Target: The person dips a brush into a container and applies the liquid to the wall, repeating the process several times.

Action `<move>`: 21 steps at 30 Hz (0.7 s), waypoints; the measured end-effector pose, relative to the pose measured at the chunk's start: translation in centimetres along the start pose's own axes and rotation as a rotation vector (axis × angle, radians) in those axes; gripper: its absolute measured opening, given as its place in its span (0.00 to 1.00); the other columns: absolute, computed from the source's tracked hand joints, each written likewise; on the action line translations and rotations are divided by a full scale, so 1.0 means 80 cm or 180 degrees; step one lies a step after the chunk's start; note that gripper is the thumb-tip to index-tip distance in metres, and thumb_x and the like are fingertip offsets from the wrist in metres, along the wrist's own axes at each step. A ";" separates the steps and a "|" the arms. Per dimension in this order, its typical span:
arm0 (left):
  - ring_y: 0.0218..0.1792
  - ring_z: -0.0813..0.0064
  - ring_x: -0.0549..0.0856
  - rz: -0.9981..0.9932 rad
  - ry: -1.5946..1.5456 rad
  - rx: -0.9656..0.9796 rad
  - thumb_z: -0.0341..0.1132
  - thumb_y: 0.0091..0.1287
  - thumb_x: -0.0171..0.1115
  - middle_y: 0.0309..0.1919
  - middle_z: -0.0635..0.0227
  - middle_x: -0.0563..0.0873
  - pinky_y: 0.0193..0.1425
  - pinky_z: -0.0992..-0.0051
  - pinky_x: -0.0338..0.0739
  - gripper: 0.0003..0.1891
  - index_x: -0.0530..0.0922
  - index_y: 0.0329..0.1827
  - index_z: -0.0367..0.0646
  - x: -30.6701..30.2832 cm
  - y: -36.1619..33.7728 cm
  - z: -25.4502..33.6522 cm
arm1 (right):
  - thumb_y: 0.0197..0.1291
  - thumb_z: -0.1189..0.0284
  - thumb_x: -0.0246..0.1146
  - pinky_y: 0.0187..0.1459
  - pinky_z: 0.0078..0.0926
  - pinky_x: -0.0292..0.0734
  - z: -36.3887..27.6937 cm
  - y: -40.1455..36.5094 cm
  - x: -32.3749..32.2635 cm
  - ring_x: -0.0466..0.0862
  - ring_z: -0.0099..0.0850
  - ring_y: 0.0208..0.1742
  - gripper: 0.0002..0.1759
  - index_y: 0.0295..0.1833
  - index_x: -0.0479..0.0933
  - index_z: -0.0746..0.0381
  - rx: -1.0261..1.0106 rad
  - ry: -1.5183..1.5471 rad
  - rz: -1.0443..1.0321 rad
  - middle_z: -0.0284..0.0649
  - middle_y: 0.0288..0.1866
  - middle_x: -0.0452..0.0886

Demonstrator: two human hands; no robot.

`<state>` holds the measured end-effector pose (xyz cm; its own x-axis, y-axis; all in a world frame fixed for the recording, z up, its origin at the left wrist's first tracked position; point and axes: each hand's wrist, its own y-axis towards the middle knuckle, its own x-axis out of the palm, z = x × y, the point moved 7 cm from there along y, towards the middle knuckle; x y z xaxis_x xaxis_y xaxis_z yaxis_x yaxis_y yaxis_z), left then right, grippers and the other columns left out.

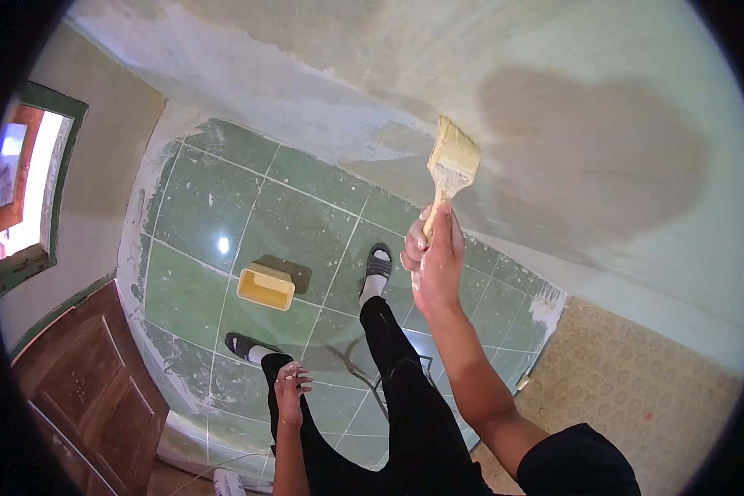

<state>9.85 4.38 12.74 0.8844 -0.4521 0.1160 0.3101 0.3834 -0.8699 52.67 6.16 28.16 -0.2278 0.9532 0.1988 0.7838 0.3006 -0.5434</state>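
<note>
My right hand (436, 252) is closed around the handle of a wide paintbrush (455, 157), held up in front of the wall (322, 74). The brush's bristles point upward and are coated pale cream, and whitish smears mark its base and my fingers. Low in front of my left leg, my left hand (291, 388) hangs with its fingers loosely bent and apart, holding nothing. White residue shows on its fingertips. On the floor ahead of my feet sits a rectangular cream tub (264, 288) with yellowish contents.
Green floor tiles (289, 215) carry white splatters. A large shadow falls on the wall right of the brush. A brown wooden door (91, 388) and a green-framed window (33, 182) are at left. Patterned beige flooring (612, 397) lies to the right. Behind my legs is thin metal framework.
</note>
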 end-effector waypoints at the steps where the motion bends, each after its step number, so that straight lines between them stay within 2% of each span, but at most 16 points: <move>1: 0.40 0.74 0.84 0.0006 -0.0006 0.0001 0.52 0.75 0.56 0.45 0.64 0.85 0.41 0.73 0.79 0.22 0.76 0.59 0.44 0.002 0.001 0.000 | 0.79 0.51 0.49 0.20 0.17 0.49 0.011 0.004 0.000 0.56 0.15 0.18 0.18 0.43 0.67 0.54 0.0003 -0.0003 -0.0007 0.25 0.23 0.62; 4: 0.40 0.74 0.84 0.0066 0.0028 -0.0117 0.51 0.75 0.56 0.45 0.64 0.85 0.41 0.74 0.79 0.21 0.76 0.58 0.43 0.003 0.004 -0.006 | 0.78 0.49 0.48 0.19 0.17 0.52 0.069 0.042 -0.024 0.59 0.15 0.18 0.20 0.40 0.66 0.53 -0.0255 0.0064 0.0066 0.26 0.23 0.63; 6: 0.40 0.74 0.84 0.0043 -0.0011 -0.0099 0.51 0.75 0.56 0.45 0.64 0.85 0.41 0.74 0.79 0.21 0.76 0.58 0.43 0.001 0.004 -0.012 | 0.78 0.48 0.49 0.19 0.19 0.51 0.126 0.091 -0.051 0.57 0.16 0.17 0.20 0.42 0.67 0.53 0.0153 -0.0039 0.0284 0.25 0.23 0.63; 8: 0.40 0.74 0.84 0.0057 -0.0014 -0.0093 0.51 0.75 0.56 0.45 0.64 0.85 0.41 0.74 0.79 0.21 0.76 0.58 0.44 -0.003 0.003 -0.015 | 0.78 0.48 0.49 0.19 0.19 0.52 0.171 0.126 -0.069 0.59 0.16 0.17 0.20 0.41 0.66 0.53 0.0295 -0.0153 0.0341 0.25 0.22 0.63; 12: 0.40 0.74 0.84 0.0114 0.0056 -0.0136 0.51 0.75 0.56 0.45 0.64 0.85 0.41 0.74 0.79 0.21 0.77 0.58 0.44 -0.008 0.003 -0.016 | 0.77 0.49 0.50 0.19 0.18 0.54 0.219 0.131 -0.082 0.62 0.15 0.18 0.20 0.39 0.66 0.53 0.0766 -0.0367 0.0307 0.25 0.22 0.64; 16: 0.40 0.74 0.84 0.0129 0.0055 -0.0193 0.51 0.75 0.56 0.45 0.64 0.85 0.41 0.74 0.78 0.21 0.77 0.58 0.44 -0.007 0.005 -0.012 | 0.77 0.49 0.51 0.19 0.18 0.52 0.135 0.088 -0.062 0.59 0.15 0.17 0.20 0.41 0.67 0.54 0.0528 -0.0041 0.0428 0.25 0.22 0.63; 18: 0.40 0.74 0.84 0.0098 0.0025 -0.0168 0.51 0.75 0.56 0.45 0.64 0.85 0.41 0.74 0.78 0.21 0.77 0.58 0.44 -0.004 0.007 -0.009 | 0.78 0.49 0.50 0.19 0.17 0.50 0.073 0.059 -0.042 0.57 0.15 0.17 0.19 0.42 0.67 0.54 0.0341 0.0138 0.0193 0.25 0.23 0.63; 21: 0.40 0.74 0.84 0.0110 0.0037 -0.0126 0.51 0.75 0.56 0.45 0.64 0.85 0.40 0.74 0.78 0.21 0.77 0.58 0.44 0.003 0.009 0.001 | 0.78 0.50 0.48 0.18 0.17 0.50 0.017 0.017 -0.022 0.59 0.15 0.18 0.19 0.41 0.67 0.54 0.0059 0.0101 0.0238 0.25 0.22 0.63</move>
<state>10.34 4.62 12.17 0.8902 -0.4485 0.0801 0.2650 0.3669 -0.8917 53.35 4.96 25.96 -0.1504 0.9716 0.1828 0.7870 0.2296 -0.5726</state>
